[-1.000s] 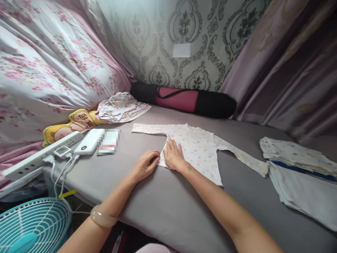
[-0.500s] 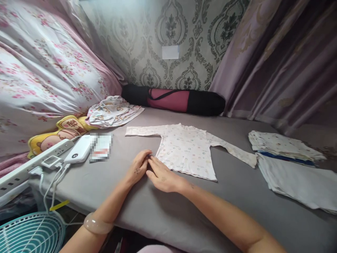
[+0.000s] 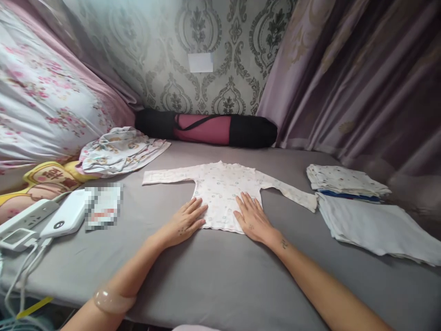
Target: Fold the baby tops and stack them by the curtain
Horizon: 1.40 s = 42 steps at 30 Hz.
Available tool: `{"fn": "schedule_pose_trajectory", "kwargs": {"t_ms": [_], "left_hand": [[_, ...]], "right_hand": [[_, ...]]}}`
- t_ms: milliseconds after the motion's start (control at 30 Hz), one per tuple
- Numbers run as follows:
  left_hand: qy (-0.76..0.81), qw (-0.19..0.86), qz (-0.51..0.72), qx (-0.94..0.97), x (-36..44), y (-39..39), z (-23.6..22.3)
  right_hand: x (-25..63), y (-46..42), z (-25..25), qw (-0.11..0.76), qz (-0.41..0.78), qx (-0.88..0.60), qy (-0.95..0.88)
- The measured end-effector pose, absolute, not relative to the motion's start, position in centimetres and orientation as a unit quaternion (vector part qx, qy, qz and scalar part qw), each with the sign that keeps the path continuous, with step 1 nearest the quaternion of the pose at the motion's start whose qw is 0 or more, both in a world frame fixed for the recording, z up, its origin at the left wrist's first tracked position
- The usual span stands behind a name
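Observation:
A small white long-sleeved baby top with a faint dotted print lies spread flat on the grey bed sheet, sleeves out to both sides. My left hand rests flat and open at the lower left hem of the top. Over the lower right part of it lies my right hand, palm down, fingers spread. A pale bangle sits on my left wrist.
Folded clothes and a folded grey cloth lie at the right. A crumpled printed garment, a yellow cushion, a power bank and a power strip are at the left. A black-and-pink rolled bag lies against the wall.
Both hands moved from the top's left hem edge to lie flat on its lower part, apart from each other. The view shifted right.

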State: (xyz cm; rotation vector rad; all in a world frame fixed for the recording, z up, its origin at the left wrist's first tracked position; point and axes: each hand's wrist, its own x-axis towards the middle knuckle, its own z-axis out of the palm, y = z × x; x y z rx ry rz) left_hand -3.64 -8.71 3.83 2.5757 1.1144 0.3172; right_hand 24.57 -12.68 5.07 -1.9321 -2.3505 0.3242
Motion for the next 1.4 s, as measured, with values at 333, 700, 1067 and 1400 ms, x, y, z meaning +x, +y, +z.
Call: {"fn": "schedule_pose_trajectory", "kwargs": {"t_ms": [333, 700, 1067, 1400], "left_hand": [[0.385, 0.127, 0.089, 0.91, -3.6, -8.4, 5.5], [0.427, 0.125, 0.18, 0.877, 4.4, 2.2, 6.7], [0.519, 0.053, 0.195, 0.83, 9.8, 6.8, 0.9], [0.534, 0.052, 0.158, 0.829, 9.7, 6.8, 1.1]], "right_hand": [[24.7, -12.3, 5.8, 0.035, 0.108, -0.626, -0.772], [25.9, -2.4, 7.5, 0.106, 0.044, -0.693, -0.712], [25.4, 2.6, 2.9, 0.122, 0.04, -0.72, -0.682], [28.7, 2.9, 6.1, 0.237, 0.193, -0.707, -0.638]]}}
